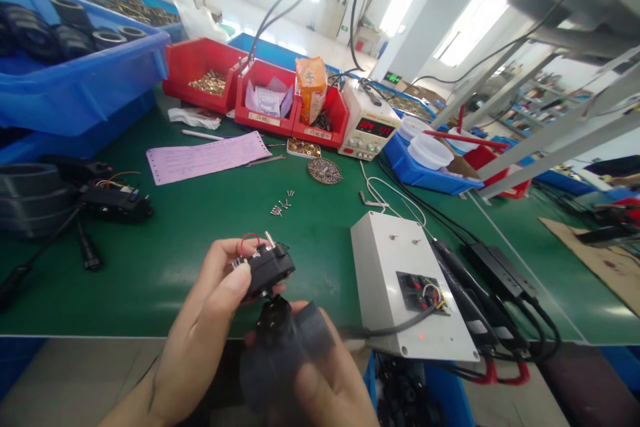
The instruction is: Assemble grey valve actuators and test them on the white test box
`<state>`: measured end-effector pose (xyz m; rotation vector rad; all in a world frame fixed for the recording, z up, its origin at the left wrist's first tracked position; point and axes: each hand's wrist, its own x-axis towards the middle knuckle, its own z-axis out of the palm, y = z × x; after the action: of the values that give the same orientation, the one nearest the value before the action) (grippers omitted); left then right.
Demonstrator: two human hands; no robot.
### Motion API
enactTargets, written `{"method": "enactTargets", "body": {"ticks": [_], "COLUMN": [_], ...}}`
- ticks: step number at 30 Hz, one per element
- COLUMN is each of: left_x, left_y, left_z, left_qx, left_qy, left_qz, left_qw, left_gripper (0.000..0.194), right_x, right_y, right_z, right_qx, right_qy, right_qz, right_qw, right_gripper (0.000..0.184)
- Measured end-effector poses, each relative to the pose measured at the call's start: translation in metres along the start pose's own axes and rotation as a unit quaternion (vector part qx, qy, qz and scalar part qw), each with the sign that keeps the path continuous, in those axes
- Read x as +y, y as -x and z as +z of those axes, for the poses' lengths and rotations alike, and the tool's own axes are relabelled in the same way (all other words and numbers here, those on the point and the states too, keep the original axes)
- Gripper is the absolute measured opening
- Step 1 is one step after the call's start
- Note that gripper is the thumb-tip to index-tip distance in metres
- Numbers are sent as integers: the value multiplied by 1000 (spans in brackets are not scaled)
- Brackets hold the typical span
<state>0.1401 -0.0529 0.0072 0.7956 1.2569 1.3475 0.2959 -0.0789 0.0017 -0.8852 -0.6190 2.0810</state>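
Observation:
My left hand point(200, 333) pinches a small black housing point(271, 269) with metal pins and a red wire loop on top. Below it, my right hand point(335, 373) grips a dark cylindrical part point(280, 367), blurred by motion, with a black bracket-like piece at its upper end. The two parts nearly meet at the front edge of the table; whether they are joined I cannot tell. Several small screws point(281, 205) lie on the green tabletop beyond my hands. At the left sits a similar black housing with wires point(117, 201) beside grey rings point(30, 197).
A grey box point(395, 293) with switches and a cable stands close on the right, black adapters point(495, 270) beside it. Behind are red bins point(200, 60), a power supply point(367, 123), a pink sheet point(210, 157) and a round dish point(324, 171). Blue crates point(80, 93) rise at the left.

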Motion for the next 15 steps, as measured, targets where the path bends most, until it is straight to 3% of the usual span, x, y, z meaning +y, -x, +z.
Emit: {"method": "enactTargets", "body": {"ticks": [3,9,15], "left_x": [2,-5,-9], "left_y": [3,14,19], "left_z": [1,2,4], "left_qx": [1,30,20], "left_qy": [-4,-8,-24], "left_qz": [-17,61,123], "left_qw": [1000,998,992], "left_gripper": [35,30,18], "right_x": [3,14,14], "right_y": [-2,-7,-4], "right_z": [0,-7,-5], "right_qx": [-4,-5,-6], "right_qy": [7,8,12], "right_qz": [-17,-20,-32], "right_qw": [1000,1000,999], "right_gripper": [78,79,69]}}
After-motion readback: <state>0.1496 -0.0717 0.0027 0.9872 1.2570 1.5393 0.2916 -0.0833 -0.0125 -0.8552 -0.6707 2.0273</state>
